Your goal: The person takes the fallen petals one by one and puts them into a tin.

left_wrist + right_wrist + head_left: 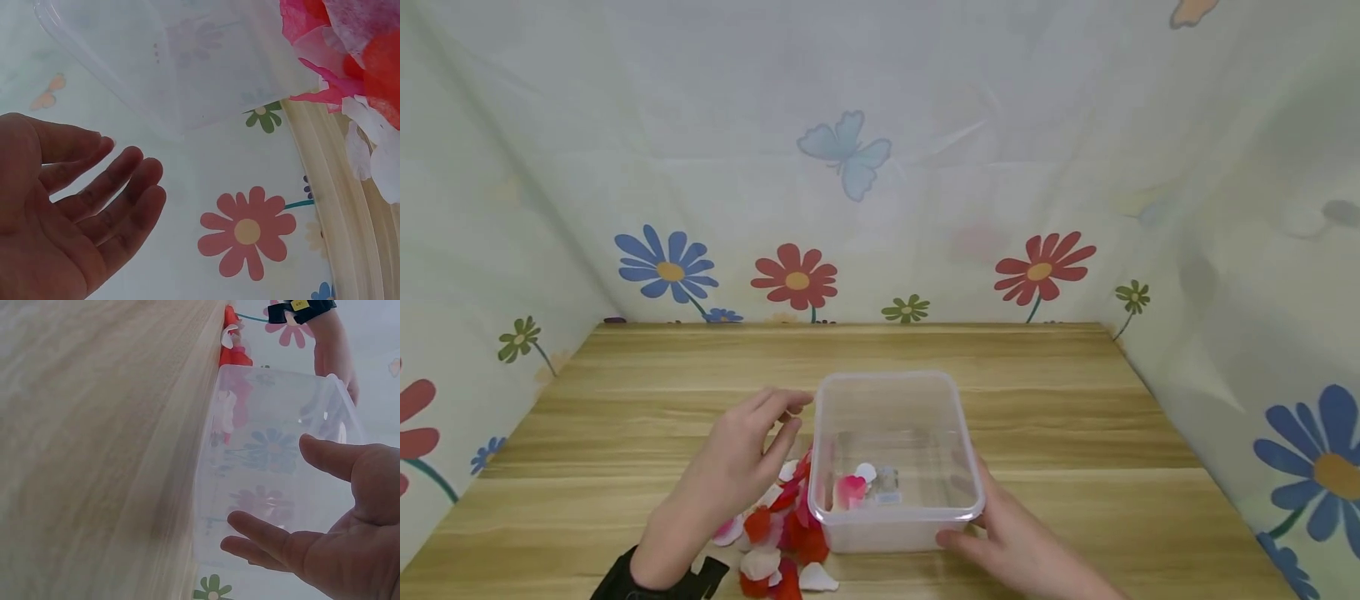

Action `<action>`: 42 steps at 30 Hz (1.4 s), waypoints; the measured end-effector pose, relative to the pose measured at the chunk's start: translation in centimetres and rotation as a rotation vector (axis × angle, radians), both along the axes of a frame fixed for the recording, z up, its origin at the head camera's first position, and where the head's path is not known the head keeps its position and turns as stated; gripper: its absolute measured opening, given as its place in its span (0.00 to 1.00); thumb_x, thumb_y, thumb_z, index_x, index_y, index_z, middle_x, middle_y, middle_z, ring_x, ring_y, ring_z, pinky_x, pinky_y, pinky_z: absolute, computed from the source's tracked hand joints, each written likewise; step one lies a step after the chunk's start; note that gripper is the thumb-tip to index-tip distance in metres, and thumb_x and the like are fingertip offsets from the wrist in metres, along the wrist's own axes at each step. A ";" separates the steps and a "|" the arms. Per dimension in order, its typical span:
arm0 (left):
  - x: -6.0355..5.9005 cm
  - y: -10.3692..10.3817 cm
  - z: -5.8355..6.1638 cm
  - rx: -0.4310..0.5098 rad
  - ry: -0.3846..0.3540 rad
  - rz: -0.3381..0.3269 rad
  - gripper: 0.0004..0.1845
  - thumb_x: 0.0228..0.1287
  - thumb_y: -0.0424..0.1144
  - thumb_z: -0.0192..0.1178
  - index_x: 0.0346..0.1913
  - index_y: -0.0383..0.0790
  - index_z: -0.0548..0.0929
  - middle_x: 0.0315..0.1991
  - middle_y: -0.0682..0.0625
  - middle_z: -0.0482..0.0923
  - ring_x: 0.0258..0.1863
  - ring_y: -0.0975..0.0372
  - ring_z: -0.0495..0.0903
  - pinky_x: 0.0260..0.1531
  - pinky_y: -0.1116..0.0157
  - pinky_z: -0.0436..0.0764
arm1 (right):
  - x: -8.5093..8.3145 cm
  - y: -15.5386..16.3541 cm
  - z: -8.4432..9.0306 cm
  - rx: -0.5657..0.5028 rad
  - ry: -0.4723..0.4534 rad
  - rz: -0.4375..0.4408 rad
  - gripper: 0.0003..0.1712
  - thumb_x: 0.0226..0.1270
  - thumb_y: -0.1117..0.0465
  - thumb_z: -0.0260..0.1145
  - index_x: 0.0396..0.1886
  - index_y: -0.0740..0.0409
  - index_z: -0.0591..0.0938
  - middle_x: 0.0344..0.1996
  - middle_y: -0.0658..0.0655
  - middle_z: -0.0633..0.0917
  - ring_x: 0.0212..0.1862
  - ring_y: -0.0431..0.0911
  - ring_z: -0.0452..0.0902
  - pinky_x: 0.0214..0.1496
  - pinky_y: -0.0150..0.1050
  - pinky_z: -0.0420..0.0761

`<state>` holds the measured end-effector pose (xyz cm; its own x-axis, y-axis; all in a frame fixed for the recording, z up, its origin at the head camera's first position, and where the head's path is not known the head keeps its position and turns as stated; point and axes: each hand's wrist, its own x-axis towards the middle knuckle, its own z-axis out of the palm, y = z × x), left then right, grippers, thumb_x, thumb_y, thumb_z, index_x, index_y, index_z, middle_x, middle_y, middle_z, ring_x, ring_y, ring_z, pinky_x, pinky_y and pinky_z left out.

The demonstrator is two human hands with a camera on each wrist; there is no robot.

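A clear plastic box with no lid stands on the table in front of me. My right hand rests against its front right corner, thumb at the front wall; in the right wrist view its fingers are spread and nearly straight along the wall. My left hand hovers by the box's left rim above a heap of red, pink and white petals; its fingers curve loosely and hold nothing. Inside the box, toward its front left, lie a pink-and-white petal, a white petal and a small translucent piece.
The wood-grain table extends behind the box and to both sides. A cloth backdrop printed with flowers and a butterfly stands along the table's back and sides. A black strap circles my left wrist.
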<state>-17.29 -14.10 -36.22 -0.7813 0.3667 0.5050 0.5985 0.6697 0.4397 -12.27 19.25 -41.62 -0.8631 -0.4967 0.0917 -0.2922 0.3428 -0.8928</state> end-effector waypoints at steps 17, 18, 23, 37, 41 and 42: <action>-0.4 -0.8 -1.0 -0.038 -0.130 0.055 0.12 0.65 0.31 0.70 0.50 0.39 0.86 0.46 0.48 0.85 0.43 0.58 0.85 0.43 0.60 0.86 | 0.0 0.2 0.6 0.045 -0.061 0.021 0.62 0.70 0.63 0.72 0.83 0.32 0.37 0.78 0.57 0.58 0.62 0.51 0.76 0.62 0.44 0.77; -0.4 -0.9 -1.0 -0.040 -0.134 0.057 0.11 0.65 0.31 0.70 0.50 0.39 0.87 0.46 0.48 0.85 0.43 0.57 0.85 0.42 0.60 0.86 | 0.0 0.2 0.6 0.047 -0.064 0.021 0.61 0.70 0.62 0.72 0.83 0.31 0.38 0.78 0.56 0.58 0.62 0.50 0.76 0.62 0.43 0.77; -0.5 -1.1 -1.0 -0.057 -0.169 0.057 0.10 0.65 0.31 0.70 0.49 0.39 0.87 0.45 0.46 0.85 0.41 0.57 0.85 0.40 0.61 0.87 | 0.0 0.3 0.8 0.049 -0.076 0.022 0.61 0.70 0.61 0.72 0.84 0.32 0.38 0.77 0.57 0.58 0.61 0.52 0.75 0.61 0.44 0.78; -1.5 -1.9 -1.6 -0.167 -0.325 0.041 0.12 0.65 0.36 0.72 0.50 0.40 0.86 0.44 0.49 0.83 0.43 0.57 0.83 0.42 0.60 0.86 | -0.1 0.3 0.6 0.043 -0.073 0.012 0.60 0.70 0.58 0.72 0.84 0.33 0.40 0.77 0.56 0.60 0.61 0.51 0.76 0.61 0.36 0.76; -1.6 -1.9 -1.7 -0.204 -0.391 0.048 0.14 0.63 0.38 0.73 0.50 0.41 0.87 0.45 0.48 0.83 0.44 0.55 0.83 0.43 0.59 0.86 | -0.1 0.4 0.7 0.043 -0.073 0.008 0.60 0.69 0.58 0.73 0.84 0.34 0.41 0.76 0.57 0.62 0.61 0.51 0.76 0.60 0.36 0.76; -1.6 -1.8 -1.8 -0.216 -0.403 0.047 0.13 0.63 0.38 0.74 0.49 0.41 0.87 0.44 0.48 0.83 0.43 0.55 0.83 0.43 0.58 0.86 | -0.2 0.4 0.8 0.044 -0.080 0.009 0.59 0.69 0.58 0.73 0.84 0.33 0.41 0.76 0.56 0.61 0.61 0.51 0.76 0.60 0.36 0.76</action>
<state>-18.93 -15.94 -37.99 -0.9180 0.3898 0.0730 0.3752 0.7937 0.4788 -12.42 19.63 -40.85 -0.8624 -0.5062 0.0009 -0.2238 0.3798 -0.8976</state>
